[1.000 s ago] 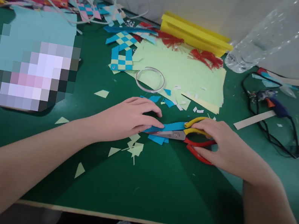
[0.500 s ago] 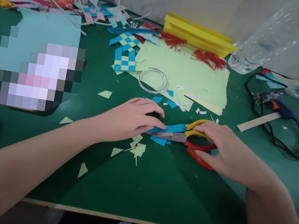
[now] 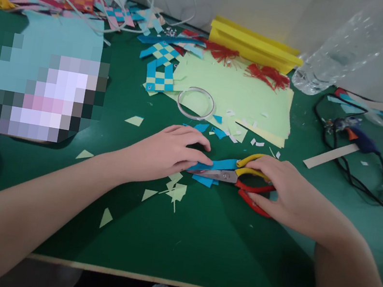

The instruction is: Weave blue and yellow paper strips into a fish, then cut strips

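My right hand [image 3: 280, 185] grips the red and yellow handles of a pair of scissors [image 3: 226, 175], whose blades point left along the table. A blue paper strip [image 3: 224, 163] lies along the upper side of the blades. The fingers of my left hand [image 3: 179, 149] press on the strip's left end, close to the blade tips, which are partly hidden beneath them. Small blue paper scraps [image 3: 203, 181] sit just below the blades. Pale green offcuts [image 3: 178, 191] are scattered in front of my left hand.
Behind my hands lie pale green sheets [image 3: 253, 100], a roll of tape [image 3: 195, 103] and woven paper fish [image 3: 160, 77]. A plastic bottle [image 3: 321, 69] and a glue gun [image 3: 364, 140] with a black cord are at the right. A blurred-out object [image 3: 59, 97] lies left.
The scissors have shifted very slightly to the left along the blue strip. My left hand has stayed in place.
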Demonstrator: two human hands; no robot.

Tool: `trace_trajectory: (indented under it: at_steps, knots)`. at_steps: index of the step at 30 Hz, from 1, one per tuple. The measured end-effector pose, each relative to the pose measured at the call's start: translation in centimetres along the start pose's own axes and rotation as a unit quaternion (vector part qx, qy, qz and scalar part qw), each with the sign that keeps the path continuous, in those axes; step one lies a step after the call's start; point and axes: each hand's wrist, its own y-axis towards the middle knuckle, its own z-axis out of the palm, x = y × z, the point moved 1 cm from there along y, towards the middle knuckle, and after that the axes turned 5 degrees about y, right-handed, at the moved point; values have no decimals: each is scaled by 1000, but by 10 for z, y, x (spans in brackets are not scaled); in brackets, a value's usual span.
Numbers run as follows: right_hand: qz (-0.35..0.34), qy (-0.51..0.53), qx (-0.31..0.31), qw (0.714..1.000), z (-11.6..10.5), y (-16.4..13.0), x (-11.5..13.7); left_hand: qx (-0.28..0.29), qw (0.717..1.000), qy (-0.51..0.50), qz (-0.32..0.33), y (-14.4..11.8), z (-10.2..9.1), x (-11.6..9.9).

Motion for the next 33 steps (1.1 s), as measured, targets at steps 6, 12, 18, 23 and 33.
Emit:
trace_trajectory:
  at_steps: [6, 12, 18, 23, 33]
  knots:
    - [-14, -8, -7, 1000, 1, 0, 2, -4, 1000, -6, -3, 0, 0, 0]
    - [-23, -13, -7, 1000, 1, -1, 2, 0, 1000, -3, -3, 0, 0, 0]
    - [-19, -9, -7, 1000, 2, 0, 2, 2, 1000, -9, -6, 0, -1, 1]
    - [-30, -11, -8, 999, 3, 0, 6, -1, 1000, -16, -6, 1, 1, 2]
    - [-28, -18, -6, 999, 5, -2, 8, 3, 1000, -20, -11, 1, 0, 2]
